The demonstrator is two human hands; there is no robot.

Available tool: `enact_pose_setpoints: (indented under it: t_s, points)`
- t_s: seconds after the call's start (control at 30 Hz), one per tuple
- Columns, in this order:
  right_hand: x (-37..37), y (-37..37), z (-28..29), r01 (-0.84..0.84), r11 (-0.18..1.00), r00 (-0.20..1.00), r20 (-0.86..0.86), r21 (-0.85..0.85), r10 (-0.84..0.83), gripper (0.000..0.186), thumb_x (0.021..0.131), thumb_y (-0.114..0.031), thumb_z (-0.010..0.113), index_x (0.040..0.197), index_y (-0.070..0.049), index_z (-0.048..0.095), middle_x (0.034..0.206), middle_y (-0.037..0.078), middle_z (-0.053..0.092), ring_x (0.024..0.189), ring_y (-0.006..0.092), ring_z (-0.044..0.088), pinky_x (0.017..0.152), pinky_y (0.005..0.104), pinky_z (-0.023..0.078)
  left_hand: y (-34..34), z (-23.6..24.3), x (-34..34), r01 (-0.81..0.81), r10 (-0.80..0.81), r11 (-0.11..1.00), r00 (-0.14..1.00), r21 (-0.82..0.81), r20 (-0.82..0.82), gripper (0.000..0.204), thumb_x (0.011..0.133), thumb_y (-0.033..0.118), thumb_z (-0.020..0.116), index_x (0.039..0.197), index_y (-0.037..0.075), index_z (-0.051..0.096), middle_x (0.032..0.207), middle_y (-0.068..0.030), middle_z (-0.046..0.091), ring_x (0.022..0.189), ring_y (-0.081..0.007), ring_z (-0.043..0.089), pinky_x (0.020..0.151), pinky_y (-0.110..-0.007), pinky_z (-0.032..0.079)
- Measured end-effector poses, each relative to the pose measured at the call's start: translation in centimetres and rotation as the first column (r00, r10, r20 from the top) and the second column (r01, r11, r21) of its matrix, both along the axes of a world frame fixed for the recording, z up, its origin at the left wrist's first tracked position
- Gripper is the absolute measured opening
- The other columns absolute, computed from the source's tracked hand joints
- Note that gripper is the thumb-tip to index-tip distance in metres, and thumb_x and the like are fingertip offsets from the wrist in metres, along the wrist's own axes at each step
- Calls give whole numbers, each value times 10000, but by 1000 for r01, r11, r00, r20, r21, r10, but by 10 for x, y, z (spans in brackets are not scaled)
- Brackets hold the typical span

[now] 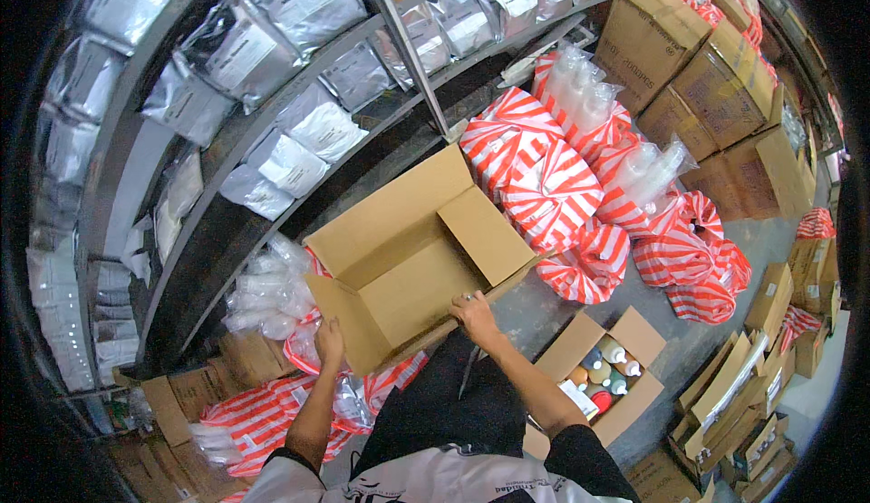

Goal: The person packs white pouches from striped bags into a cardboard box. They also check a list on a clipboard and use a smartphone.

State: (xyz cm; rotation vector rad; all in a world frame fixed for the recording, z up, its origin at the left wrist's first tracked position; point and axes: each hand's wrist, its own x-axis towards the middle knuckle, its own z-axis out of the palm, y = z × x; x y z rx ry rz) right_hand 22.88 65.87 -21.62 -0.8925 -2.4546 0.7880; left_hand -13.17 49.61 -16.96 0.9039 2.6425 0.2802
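Note:
I hold a large, open, empty cardboard box tilted in front of my body, its flaps partly raised. My left hand grips its lower left side, fingers partly hidden by the cardboard. My right hand is closed on the near edge, toward the right. Below the box, beside my left forearm, lie red-and-white striped bags. To the right of my right arm, an open carton on the floor holds several bottles with coloured and white tops.
Curved-looking shelves of silver packets run along the left and top. Striped bundles and clear plastic wrapped items fill the upper middle, with stacked cartons behind. Flattened cardboard leans at the lower right. Clear bags sit left of the box.

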Motion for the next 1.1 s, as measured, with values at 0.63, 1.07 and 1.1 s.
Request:
enact_pose_setpoints:
  t_s: [0.63, 1.07, 1.1]
  points:
    - [-131, 69, -343, -69, 998, 995, 72, -13, 70, 178, 807, -177, 577, 874, -127, 734, 1058, 29, 661, 1070, 242, 549, 931, 380, 409, 103, -290, -48, -155, 159, 987, 976, 38, -150, 416, 1054, 321, 473, 1137, -48, 645, 936, -272, 706, 828, -463, 678, 708, -527, 511]
    - [-102, 156, -354, -243, 969, 970, 44, 45, 241, 279, 792, -130, 616, 1047, -108, 726, 1082, 66, 665, 1151, 283, 580, 1179, 521, 314, 92, -389, -137, -164, 185, 980, 956, 108, -228, 409, 1043, 311, 504, 1128, -57, 661, 938, -272, 714, 850, -417, 693, 733, -483, 517]
    - [-90, 171, -355, -252, 966, 964, 109, 58, 244, 285, 791, -125, 613, 1051, -105, 728, 1065, 62, 659, 1124, 276, 589, 1167, 526, 338, 91, -387, -136, -131, 162, 982, 956, 139, -245, 411, 1043, 309, 508, 1137, -60, 661, 949, -269, 717, 854, -395, 700, 740, -468, 519]
